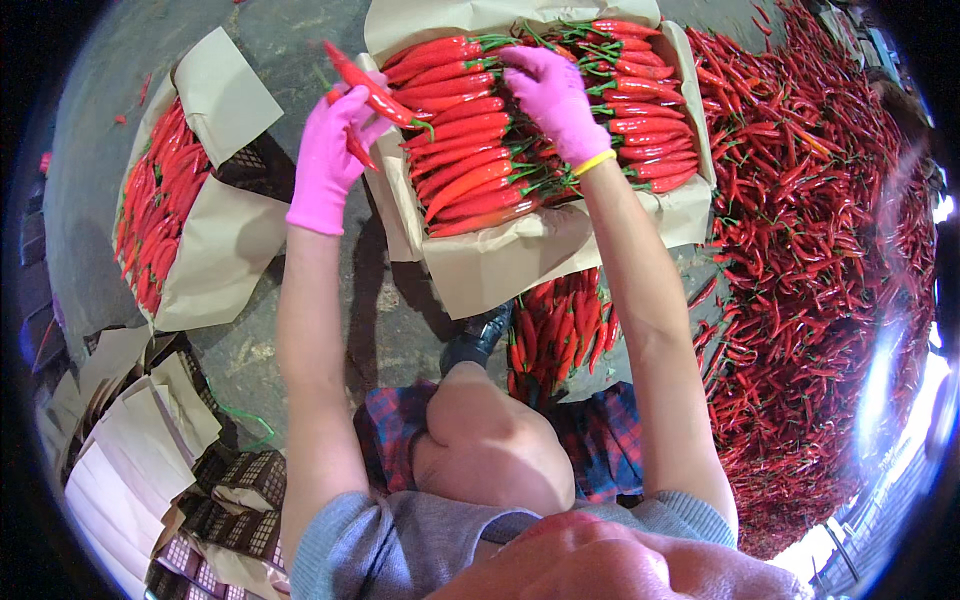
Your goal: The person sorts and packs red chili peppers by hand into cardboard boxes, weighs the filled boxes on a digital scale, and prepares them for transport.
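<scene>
My left hand [338, 140], in a pink glove, is raised beside the left edge of a paper-lined box [500, 265]. Its fingers are closed on red chili peppers [368, 84], one of them long and with a green stem. Inside the box, red chili peppers [470, 182] lie in two columns, their green stems meeting in the middle. My right hand [560, 105], also pink-gloved with a yellow band at the wrist, is over the stems near the far side. Its fingers are apart and bent toward the left column; the fingertips partly hide the peppers there.
A large heap of loose red chilies [810, 230] covers the floor on the right. On the left stands another paper-lined box [215, 250] of chilies. A smaller pile of chilies [565, 335] lies near my shoe [478, 335]. Paper sheets [140, 450] and dark crates [250, 480] are stacked lower left.
</scene>
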`<state>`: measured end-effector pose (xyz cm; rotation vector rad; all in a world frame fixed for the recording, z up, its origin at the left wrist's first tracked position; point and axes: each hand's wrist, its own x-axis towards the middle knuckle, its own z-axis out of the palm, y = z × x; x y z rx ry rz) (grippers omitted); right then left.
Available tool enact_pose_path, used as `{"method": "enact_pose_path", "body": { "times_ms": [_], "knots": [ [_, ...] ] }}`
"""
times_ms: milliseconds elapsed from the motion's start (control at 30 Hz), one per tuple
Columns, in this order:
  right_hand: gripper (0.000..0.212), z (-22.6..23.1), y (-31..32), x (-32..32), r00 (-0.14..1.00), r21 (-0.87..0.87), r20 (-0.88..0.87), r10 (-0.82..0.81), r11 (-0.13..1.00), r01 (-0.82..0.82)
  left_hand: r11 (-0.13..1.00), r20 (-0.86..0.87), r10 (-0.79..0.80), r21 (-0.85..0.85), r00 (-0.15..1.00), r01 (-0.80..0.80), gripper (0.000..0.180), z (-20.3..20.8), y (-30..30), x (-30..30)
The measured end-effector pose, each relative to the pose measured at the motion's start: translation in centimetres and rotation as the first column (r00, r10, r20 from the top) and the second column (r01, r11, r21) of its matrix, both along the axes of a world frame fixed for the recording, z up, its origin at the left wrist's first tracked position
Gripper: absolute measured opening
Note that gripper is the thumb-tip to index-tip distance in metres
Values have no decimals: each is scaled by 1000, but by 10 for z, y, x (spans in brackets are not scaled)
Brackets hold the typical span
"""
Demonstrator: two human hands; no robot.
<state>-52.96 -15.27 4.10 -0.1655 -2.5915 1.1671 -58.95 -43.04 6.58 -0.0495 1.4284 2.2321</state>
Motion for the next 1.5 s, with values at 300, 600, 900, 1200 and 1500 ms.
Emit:
{"method": "enact_pose_path", "body": {
  "times_ms": [300, 600, 900, 1200, 1500],
  "knots": [
    [47, 14, -4, 52, 985, -471, -150, -87, 882, 6, 993, 81, 65, 91, 995, -72, 34, 7, -48, 36],
    [51, 43, -45, 120, 930, 138, -354, -98, 978, 155, 949, 293, -54, 313, 954, -42, 29, 27, -10, 111],
    [49, 62, -91, 134, 984, -235, 0, 180, 956, -175, 983, -64, -186, -11, 980, 185, 28, 19, 26, 150],
    [36, 53, -81, 172, 997, -832, 70, 34, 554, 39, 965, 191, 12, 254, 982, -61, 30, 6, 48, 169],
    [40, 99, -44, 297, 891, -911, 271, -364, 202, 360, 983, -383, -131, 74, 915, 171, 24, 40, 134, 239]
  ]
}}
